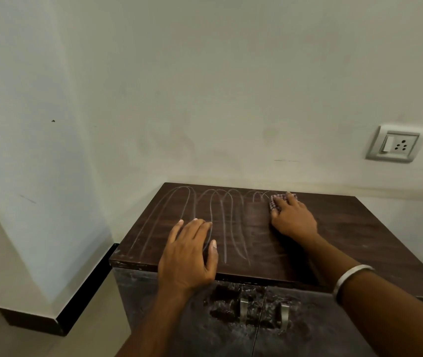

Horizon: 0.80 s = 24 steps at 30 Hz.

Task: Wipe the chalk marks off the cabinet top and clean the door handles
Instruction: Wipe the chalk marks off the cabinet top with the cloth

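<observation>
A dark brown cabinet top [347, 228] carries white looping chalk marks [220, 215] across its left half. My right hand [292, 217] presses a checked cloth [274, 202] flat onto the top near the back edge, at the right end of the marks. My left hand [189, 251] rests palm down with straight fingers on the front left of the top, over some chalk lines. Below the front edge are two metal door handles, the left handle [243, 309] and the right handle [283, 314], on scuffed dark doors.
A white wall stands right behind the cabinet, with a switch and socket plate [396, 144] at the right. A wall corner with black skirting [76, 305] juts out on the left. Beige floor lies beside the cabinet.
</observation>
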Motion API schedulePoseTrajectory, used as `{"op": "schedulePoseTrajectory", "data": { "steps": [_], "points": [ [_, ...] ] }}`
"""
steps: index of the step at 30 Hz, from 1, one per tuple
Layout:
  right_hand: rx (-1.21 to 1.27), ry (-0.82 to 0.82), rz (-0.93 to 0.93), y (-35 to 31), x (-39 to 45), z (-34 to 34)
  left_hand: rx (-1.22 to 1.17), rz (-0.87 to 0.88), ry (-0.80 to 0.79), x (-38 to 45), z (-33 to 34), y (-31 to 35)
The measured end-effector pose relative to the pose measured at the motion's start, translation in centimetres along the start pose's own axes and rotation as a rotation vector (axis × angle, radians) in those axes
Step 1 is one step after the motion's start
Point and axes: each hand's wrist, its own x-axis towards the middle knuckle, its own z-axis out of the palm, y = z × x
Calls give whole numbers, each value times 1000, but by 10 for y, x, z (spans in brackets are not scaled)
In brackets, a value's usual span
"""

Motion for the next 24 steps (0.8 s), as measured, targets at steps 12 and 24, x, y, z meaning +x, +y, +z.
{"op": "schedulePoseTrajectory", "data": {
  "steps": [12,24],
  "points": [
    [8,-7,-87,-50,13,14,-14,-6,4,0,0,2],
    [-10,-40,18,8,37,1,-16,10,9,1,1,1]
  ]
}}
